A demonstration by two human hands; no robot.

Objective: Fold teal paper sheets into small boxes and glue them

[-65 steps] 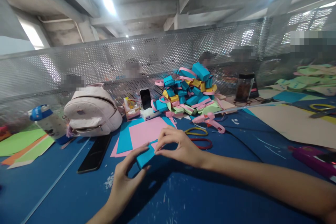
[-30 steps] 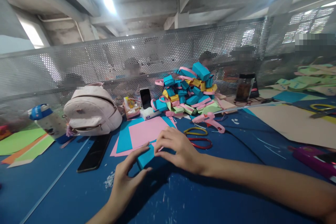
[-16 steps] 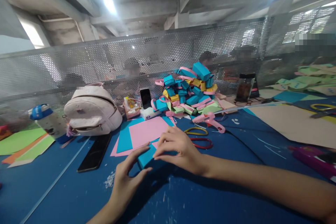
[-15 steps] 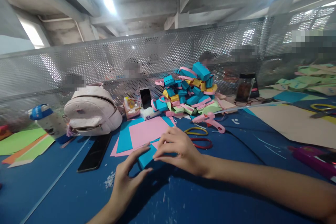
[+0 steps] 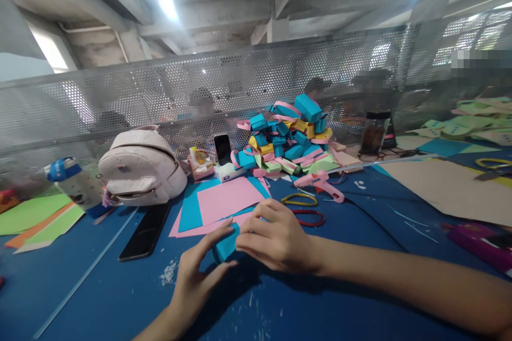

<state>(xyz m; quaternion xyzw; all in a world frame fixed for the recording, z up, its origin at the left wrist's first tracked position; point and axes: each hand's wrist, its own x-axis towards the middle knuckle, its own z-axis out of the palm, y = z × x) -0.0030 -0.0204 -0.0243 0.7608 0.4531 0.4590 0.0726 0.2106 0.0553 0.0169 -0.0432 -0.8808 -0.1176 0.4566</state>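
Observation:
A small blue folded-paper box (image 5: pixel 226 245) is held just above the blue table, between my two hands. My left hand (image 5: pixel 200 262) grips its left side, with the thumb below and the fingers above. On the right side, my right hand (image 5: pixel 276 237) has its fingers curled and pressed against the box, hiding that end of it. Behind the hands lie a pink paper sheet (image 5: pixel 228 200) and a blue sheet (image 5: pixel 189 216). Red-handled scissors (image 5: pixel 314 218) and a yellow-handled pair (image 5: pixel 302 200) rest beyond my right hand.
A pink glue gun (image 5: pixel 322 184) with a black cord lies behind the scissors. A heap of folded paper pieces (image 5: pixel 284 141) stands at the back. To the left are a black phone (image 5: pixel 146 234), a pale backpack (image 5: pixel 142 168) and a bottle (image 5: pixel 76 186). A purple tool (image 5: pixel 478 245) lies right.
My right-hand fingers have curled in more closely on the box. Both hands and the box have shifted slightly down and to the right, and the box has tilted a little.

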